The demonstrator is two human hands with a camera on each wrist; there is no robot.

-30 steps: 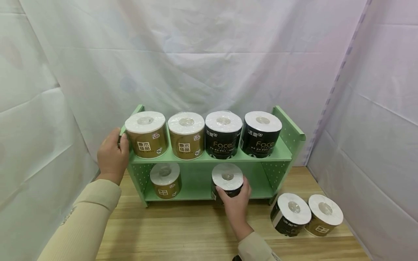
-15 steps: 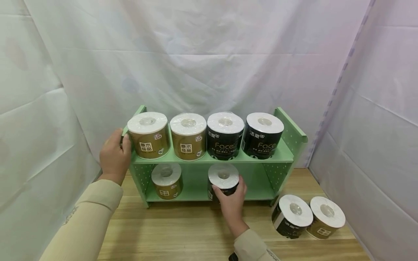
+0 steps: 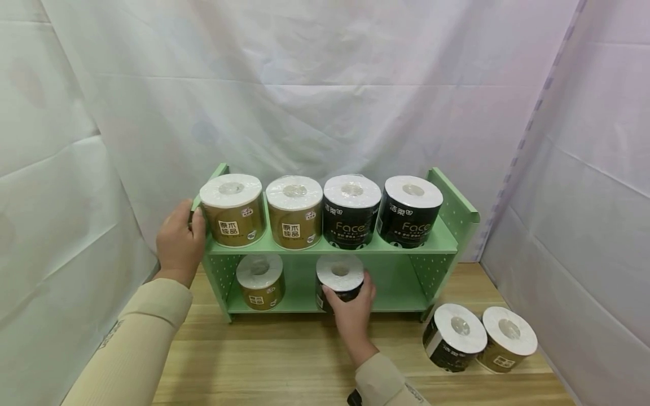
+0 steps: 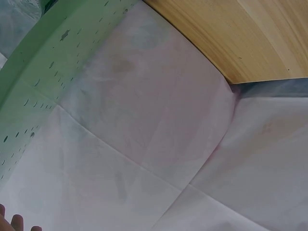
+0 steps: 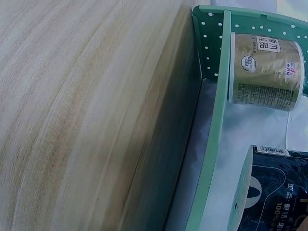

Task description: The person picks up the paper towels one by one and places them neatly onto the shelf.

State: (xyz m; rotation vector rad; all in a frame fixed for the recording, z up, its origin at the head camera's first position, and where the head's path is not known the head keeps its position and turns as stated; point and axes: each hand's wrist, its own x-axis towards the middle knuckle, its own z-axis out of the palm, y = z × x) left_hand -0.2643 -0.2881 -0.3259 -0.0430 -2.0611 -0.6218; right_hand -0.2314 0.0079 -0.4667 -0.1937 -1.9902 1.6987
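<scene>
My right hand (image 3: 352, 316) grips a black-wrapped toilet paper roll (image 3: 329, 276) from the front, thumb on its left and fingers on its right. The roll stands upright at the lower tier of a green two-tier shelf (image 3: 304, 309); its dark printed side fills the lower right corner of the right wrist view. On the same tier, further left, sits a gold-wrapped roll (image 3: 262, 297). My left hand (image 3: 179, 245) holds the shelf's left side panel near its top, thumb towards the front. Several fingertips (image 4: 17, 222) show beside the perforated panel (image 4: 43, 77) in the left wrist view.
On the upper tier stand two gold rolls (image 3: 233, 225) (image 3: 294, 228) and two black rolls (image 3: 350, 228) (image 3: 408, 225). Right of the shelf, a black roll (image 3: 449, 352) and a gold roll (image 3: 500, 358) rest on the wooden table (image 3: 254, 361). White cloth (image 3: 325, 113) hangs behind and on both sides.
My right hand has moved the black roll leftward along the lower tier, towards the gold one. My left hand keeps its place on the side panel.
</scene>
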